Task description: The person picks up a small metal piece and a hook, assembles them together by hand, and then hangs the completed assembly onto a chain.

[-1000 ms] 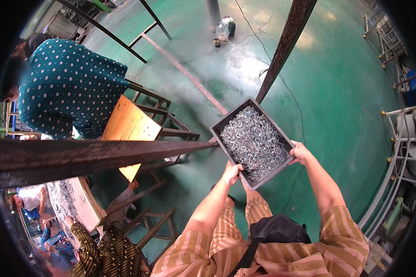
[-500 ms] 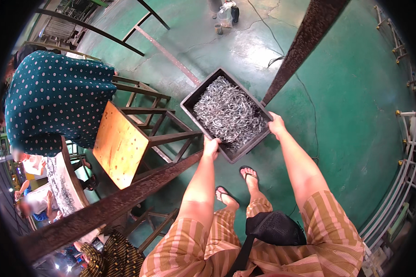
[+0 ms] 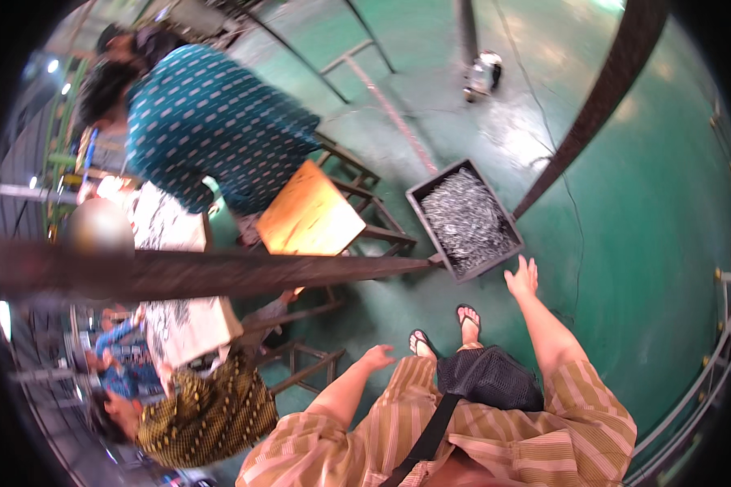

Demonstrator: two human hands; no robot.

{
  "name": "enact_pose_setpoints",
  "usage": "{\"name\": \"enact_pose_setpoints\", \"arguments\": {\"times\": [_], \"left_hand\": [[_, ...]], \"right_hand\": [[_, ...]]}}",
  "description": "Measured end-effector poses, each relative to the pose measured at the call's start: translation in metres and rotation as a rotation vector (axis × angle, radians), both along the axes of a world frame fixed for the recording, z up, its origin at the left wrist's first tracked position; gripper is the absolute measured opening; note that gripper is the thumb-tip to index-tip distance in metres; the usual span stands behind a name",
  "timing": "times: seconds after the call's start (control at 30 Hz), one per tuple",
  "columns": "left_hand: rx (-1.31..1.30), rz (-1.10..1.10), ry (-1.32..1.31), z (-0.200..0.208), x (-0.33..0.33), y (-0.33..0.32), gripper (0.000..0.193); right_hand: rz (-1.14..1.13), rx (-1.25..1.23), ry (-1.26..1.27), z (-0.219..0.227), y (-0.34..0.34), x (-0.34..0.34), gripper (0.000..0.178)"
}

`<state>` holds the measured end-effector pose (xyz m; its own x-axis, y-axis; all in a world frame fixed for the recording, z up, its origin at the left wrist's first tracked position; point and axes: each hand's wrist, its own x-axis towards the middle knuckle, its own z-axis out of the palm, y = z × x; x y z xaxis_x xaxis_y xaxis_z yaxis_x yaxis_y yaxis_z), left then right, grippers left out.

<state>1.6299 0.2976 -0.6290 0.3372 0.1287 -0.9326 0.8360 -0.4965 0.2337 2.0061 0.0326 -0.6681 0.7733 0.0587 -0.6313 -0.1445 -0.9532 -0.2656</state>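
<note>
A dark rectangular bin (image 3: 493, 263) lies ahead of me, filled with a heap of small shiny curved metal pieces (image 3: 467, 217). My right hand (image 3: 524, 277) is just off the bin's near right corner, empty, its fingers apart. Farther back at the lower left, my left hand (image 3: 375, 357) is also empty with fingers stretched out, well away from the bin. What the bin rests on cannot be made out. At its two sides end long dark metal bars, the left bar (image 3: 300, 276) and the right bar (image 3: 593, 105).
A wooden-topped stool (image 3: 313, 215) stands left of the bin, beside a person in a teal patterned shirt (image 3: 219, 122). Another person in a dark yellow-patterned shirt (image 3: 211, 410) is at a work table (image 3: 199, 333). A cable (image 3: 577, 211) runs over the green floor (image 3: 650, 268).
Both hands have let go of the bin and drawn back toward me, the left one farther. My view has shifted, so the bin appears farther off and more to the right.
</note>
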Motion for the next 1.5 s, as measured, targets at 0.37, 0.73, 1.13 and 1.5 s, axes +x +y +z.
{"name": "enact_pose_setpoints", "arguments": {"times": [0.37,0.73,1.13,1.5], "left_hand": [[0.185,1.059,0.005,0.117,-0.127,0.030,0.049],[0.323,1.025,-0.167,0.153,-0.236,0.084,0.052],[0.981,0.449,-0.557,0.245,-0.222,0.319,0.084],[0.877,0.441,-0.666,0.225,-0.258,0.320,0.081]], "right_hand": [[0.312,0.541,0.911,0.065,0.173,-0.127,0.050],[-0.716,0.878,0.890,0.010,0.414,-0.147,0.080],[-1.069,1.030,0.712,-0.028,0.433,-0.149,0.037],[-0.338,0.526,0.719,0.040,0.467,-0.201,0.047]]}}
